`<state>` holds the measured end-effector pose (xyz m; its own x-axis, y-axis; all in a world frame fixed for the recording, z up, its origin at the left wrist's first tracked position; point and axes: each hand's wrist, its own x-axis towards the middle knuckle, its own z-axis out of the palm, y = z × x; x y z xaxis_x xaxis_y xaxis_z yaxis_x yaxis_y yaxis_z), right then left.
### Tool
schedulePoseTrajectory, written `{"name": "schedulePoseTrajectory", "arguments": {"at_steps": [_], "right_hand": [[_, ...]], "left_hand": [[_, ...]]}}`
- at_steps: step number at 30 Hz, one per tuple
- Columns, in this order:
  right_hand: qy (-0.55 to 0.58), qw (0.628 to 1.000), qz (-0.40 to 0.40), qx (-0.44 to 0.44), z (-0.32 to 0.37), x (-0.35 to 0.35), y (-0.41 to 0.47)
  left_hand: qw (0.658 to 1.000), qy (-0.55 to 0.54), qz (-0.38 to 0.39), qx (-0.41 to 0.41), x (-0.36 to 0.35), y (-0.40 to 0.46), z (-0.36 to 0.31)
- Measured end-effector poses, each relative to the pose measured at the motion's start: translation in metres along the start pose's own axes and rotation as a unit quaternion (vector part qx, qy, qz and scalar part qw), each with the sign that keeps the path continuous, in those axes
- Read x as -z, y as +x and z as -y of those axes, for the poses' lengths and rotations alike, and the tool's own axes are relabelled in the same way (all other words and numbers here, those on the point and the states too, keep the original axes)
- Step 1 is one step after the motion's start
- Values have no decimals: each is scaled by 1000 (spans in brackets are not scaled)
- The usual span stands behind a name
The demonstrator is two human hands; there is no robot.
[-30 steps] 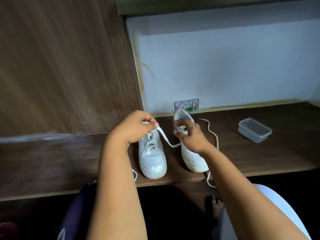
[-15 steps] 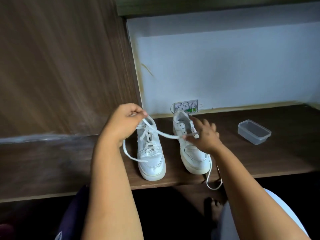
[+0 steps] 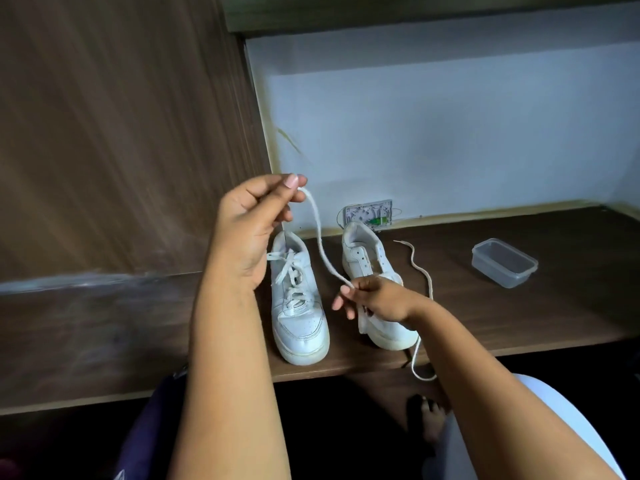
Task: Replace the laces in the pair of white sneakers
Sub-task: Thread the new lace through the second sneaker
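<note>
Head view, the only one. My left hand [image 3: 254, 223] is raised above the left shoe [image 3: 298, 299], thumb and forefinger pinching one end of a white lace [image 3: 320, 237]; the other fingers curl loosely under. My right hand [image 3: 375, 299] sits lower, over the right shoe [image 3: 367, 268], pinching the same lace further along between thumb and forefinger, remaining fingers spread downward. The lace hangs in a slack curve between the two pinches, free of both shoes as far as I can tell. Left shoe is laced, crossings loose. Right shoe shows bare eyelets, no lace in it. A second lace [image 3: 424, 275] lies wavy on the shelf [image 3: 519, 323] beside the right shoe and droops over the front edge. Lace: flat woven cord, light, limp, takes any bend; I judge it best held near the stiff tip for threading. Shoes: smooth leather-like uppers, firm rubber soles, standing steady, toes toward me. Shelf is dark wood grain. A clear plastic tub [image 3: 504, 261] sits well apart to the right; a wall socket [image 3: 367, 213] behind the shoes.
</note>
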<state>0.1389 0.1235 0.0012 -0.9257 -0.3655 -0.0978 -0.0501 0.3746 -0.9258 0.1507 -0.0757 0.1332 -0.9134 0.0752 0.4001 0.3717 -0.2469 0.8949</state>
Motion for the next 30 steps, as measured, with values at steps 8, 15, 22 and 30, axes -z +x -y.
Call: {"name": "schedulePoseTrajectory", "arguments": {"at_steps": [8,15,22,30], "right_hand": [[259,965,45,3,16,-96,5],[188,971,144,31,33,-92,-3],[66,938,-332,-78,-10,42,2],[-149,896,-400,-119,-28,44,3]], "left_hand": [[999,-43,13,-1,-36,-3,25],[982,-187,-5,-2,-38,0,18],[992,28,10,125,-47,2,58],[927,320,61,188,-73,-11,158]]}}
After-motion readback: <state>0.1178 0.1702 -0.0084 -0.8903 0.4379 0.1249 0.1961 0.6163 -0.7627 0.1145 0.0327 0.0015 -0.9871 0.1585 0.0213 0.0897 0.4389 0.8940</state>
